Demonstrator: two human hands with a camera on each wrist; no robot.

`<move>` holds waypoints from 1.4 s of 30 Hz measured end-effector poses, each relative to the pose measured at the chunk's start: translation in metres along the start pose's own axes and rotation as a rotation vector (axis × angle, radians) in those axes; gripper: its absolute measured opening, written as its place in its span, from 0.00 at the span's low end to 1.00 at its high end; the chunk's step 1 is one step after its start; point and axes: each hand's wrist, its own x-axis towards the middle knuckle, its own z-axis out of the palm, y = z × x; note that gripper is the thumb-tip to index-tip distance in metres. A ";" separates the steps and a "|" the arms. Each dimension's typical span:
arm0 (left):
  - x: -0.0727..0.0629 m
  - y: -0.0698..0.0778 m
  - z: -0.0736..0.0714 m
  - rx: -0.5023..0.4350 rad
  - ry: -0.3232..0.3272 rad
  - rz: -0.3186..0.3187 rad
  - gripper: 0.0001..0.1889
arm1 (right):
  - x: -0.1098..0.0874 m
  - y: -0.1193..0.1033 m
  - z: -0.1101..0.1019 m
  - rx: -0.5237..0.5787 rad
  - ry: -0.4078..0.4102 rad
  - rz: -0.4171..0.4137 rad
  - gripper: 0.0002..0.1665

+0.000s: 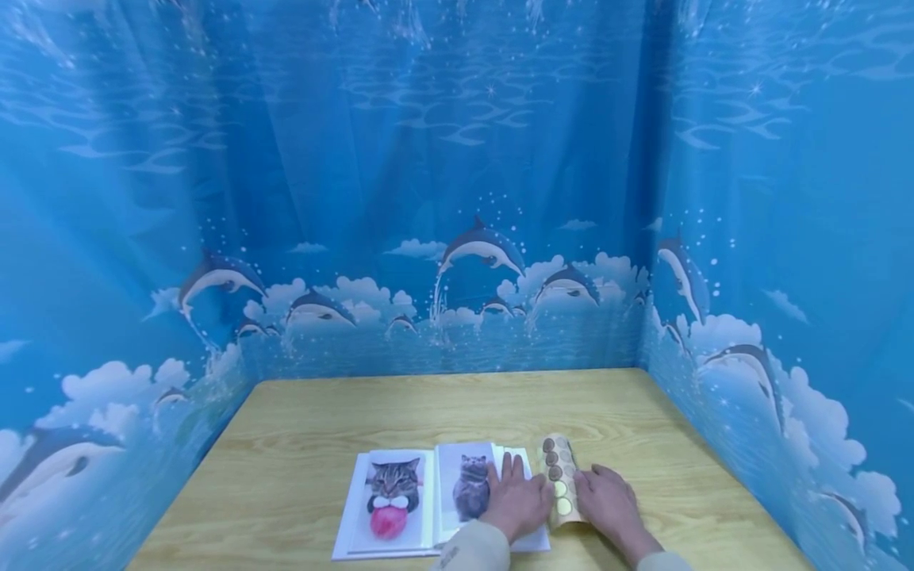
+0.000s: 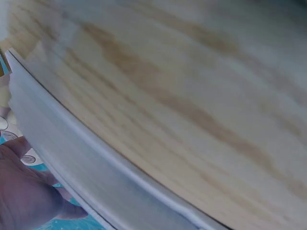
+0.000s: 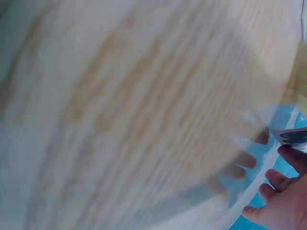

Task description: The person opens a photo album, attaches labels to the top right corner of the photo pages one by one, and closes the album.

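An open photo album (image 1: 434, 535) lies on the table, a tabby cat with a pink ball on its left page and a grey cat on its right. My left hand (image 1: 520, 501) rests on the right page with fingers extended, its thumb at the left edge of a strip of round gold stickers (image 1: 564, 506). The strip bows upward beside the album. At its right edge, my right hand (image 1: 607, 501) touches it with thumb and fingertips. In the right wrist view, the fingers (image 3: 276, 178) are spread below the strip's end. The album edge (image 2: 86, 139) crosses the left wrist view.
The wooden table (image 1: 443, 408) extends behind and to both sides of the album. Blue curtains (image 1: 400, 174) printed with dolphins hang along the back and sides of the table.
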 end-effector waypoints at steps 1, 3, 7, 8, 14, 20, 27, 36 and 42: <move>0.000 0.000 -0.001 -0.015 -0.003 0.002 0.27 | 0.000 -0.001 0.000 0.013 0.004 -0.009 0.27; -0.001 0.000 -0.002 -0.032 -0.006 0.004 0.27 | 0.000 -0.004 -0.001 0.036 0.018 -0.030 0.27; -0.002 0.000 -0.007 -0.098 0.024 0.014 0.29 | 0.001 -0.008 -0.003 0.113 0.044 -0.052 0.29; -0.001 0.000 -0.008 -0.118 0.038 0.018 0.29 | 0.001 -0.008 -0.003 0.141 0.052 -0.053 0.29; 0.002 -0.002 -0.014 -0.327 0.127 0.045 0.26 | 0.003 -0.014 -0.008 0.355 0.023 0.012 0.28; 0.003 -0.003 -0.022 -0.614 0.157 0.047 0.26 | 0.002 -0.022 -0.013 0.422 -0.010 0.068 0.39; 0.005 -0.006 -0.024 -0.849 0.213 0.021 0.21 | 0.004 -0.028 -0.013 0.523 -0.014 0.107 0.38; 0.008 -0.010 -0.028 -1.001 0.277 -0.082 0.25 | 0.006 -0.030 -0.011 0.560 0.004 0.122 0.41; 0.007 -0.011 -0.035 -1.003 0.261 -0.143 0.34 | 0.005 -0.030 -0.010 0.559 0.016 0.138 0.41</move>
